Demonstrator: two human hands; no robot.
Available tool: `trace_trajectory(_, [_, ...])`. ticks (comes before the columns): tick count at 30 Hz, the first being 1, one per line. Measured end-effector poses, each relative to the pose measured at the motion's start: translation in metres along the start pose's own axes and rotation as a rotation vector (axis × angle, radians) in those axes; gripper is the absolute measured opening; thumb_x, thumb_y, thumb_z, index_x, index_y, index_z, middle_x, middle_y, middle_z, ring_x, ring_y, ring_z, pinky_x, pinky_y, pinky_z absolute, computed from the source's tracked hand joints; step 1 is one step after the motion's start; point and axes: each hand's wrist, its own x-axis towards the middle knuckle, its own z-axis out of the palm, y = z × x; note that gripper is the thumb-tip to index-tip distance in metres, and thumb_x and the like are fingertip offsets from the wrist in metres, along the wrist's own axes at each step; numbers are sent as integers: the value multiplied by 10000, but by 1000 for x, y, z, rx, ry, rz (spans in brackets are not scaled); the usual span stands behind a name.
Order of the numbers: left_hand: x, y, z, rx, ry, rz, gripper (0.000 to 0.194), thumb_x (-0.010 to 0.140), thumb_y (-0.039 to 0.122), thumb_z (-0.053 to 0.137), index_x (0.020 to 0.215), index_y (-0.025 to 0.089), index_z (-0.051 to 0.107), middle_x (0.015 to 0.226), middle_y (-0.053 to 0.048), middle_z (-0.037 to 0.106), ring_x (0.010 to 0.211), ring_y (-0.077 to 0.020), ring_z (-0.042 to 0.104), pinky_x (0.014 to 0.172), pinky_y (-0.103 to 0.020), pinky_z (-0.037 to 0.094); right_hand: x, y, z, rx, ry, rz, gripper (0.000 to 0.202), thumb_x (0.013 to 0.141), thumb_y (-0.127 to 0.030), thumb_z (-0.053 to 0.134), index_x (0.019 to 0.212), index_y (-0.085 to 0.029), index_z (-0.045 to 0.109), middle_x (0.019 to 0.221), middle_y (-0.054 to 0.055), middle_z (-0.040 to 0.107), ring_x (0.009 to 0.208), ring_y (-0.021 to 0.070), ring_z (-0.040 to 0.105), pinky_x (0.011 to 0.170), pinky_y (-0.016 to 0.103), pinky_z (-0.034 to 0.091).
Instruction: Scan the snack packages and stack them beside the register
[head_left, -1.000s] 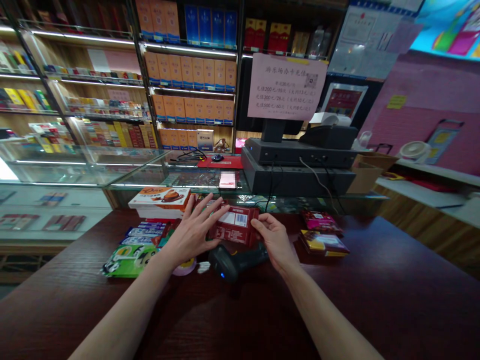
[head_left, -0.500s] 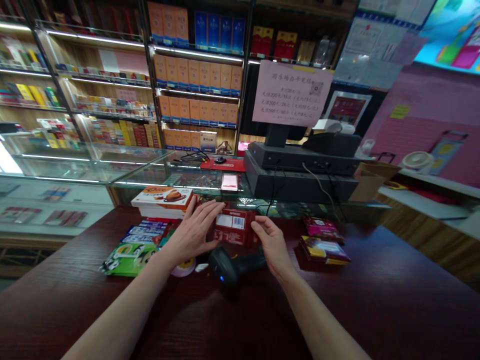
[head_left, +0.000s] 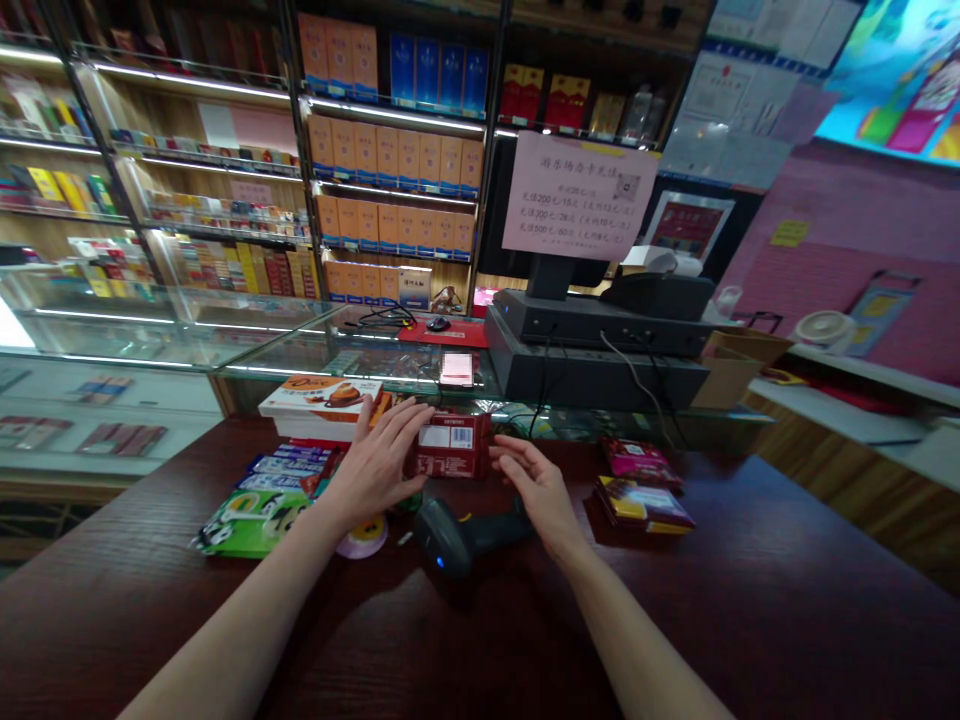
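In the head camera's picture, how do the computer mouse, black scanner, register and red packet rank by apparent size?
1. Register
2. Black scanner and red packet: too alike to rank
3. Computer mouse

There are one left hand (head_left: 375,465) and one right hand (head_left: 538,490), one scanner (head_left: 444,537), one red packet (head_left: 457,450) between them, one green packet (head_left: 244,522), one computer mouse (head_left: 438,324), one fan (head_left: 825,330), three orange boxes (head_left: 339,56) on the top shelf and four blue boxes (head_left: 439,74).

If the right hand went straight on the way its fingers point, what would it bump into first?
Most likely the dark red packet: its edge lies beside the fingertips of the right hand. Whether they already touch is unclear.
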Motion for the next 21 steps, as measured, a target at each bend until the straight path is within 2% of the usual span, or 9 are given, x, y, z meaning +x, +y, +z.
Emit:
trace_trajectory(4, [-1, -3, 0, 34, 28, -41, 813, 795, 310, 668, 1512, 206, 300, 1478, -124, 511, 1432, -315, 390, 1236, -616, 5, 2, 4, -11, -105, -61, -51, 418, 844, -491, 675, 1164, -223, 652, 1101, 88, 754, 1055, 242, 679, 968, 405, 487])
trace_trajectory(8, [-2, -7, 0, 62, 40, -69, 815, 791, 314, 670, 1512, 205, 306, 1462, -120, 528, 1436, -332, 377, 1231, -628, 15, 3, 7, -19, -210, -151, -61, 374, 875, -468, 638, 1146, -210, 651, 1098, 94, 752, 1057, 242, 684, 956, 405, 496])
trace_trajectory(11, [-3, -9, 2, 75, 34, -82, 804, 798, 319, 664, 1511, 202, 312, 1459, -125, 530, 1441, -336, 367, 1230, -629, 18, 2, 5, -23, -283, -254, -59, 338, 891, -427, 621, 1152, -214, 654, 1103, 82, 749, 1046, 233, 689, 933, 392, 509])
trace_trajectory(14, [-4, -10, 3, 75, 33, -91, 808, 803, 308, 655, 1521, 208, 298, 1464, -124, 525, 1448, -334, 357, 1227, -630, 21, -1, -2, -28, -402, -401, -61, 353, 880, -395, 648, 1194, -234, 660, 1141, 65, 734, 1096, 239, 660, 980, 404, 477])
trace_trajectory(16, [-4, -11, 4, 76, 32, -92, 807, 809, 303, 649, 1526, 213, 289, 1468, -122, 521, 1452, -332, 350, 1225, -631, 19, -4, -7, -31, -515, -504, -60, 446, 822, -392, 727, 1242, -264, 651, 1197, 48, 714, 1161, 255, 614, 1043, 426, 423])
trace_trajectory(18, [-4, -11, 5, 80, 30, -93, 805, 810, 298, 649, 1524, 212, 288, 1467, -119, 524, 1451, -329, 352, 1224, -629, 10, -6, -11, -34, -607, -586, -34, 634, 741, -400, 806, 1331, -300, 595, 1268, 37, 679, 1196, 271, 579, 1059, 436, 400])
trace_trajectory(21, [-4, -11, 5, 87, 34, -97, 807, 806, 289, 655, 1521, 206, 290, 1460, -118, 532, 1444, -327, 362, 1225, -625, 1, -8, -13, -35, -716, -652, -10, 861, 652, -390, 867, 1428, -334, 498, 1320, 33, 643, 1216, 281, 549, 1064, 435, 380])
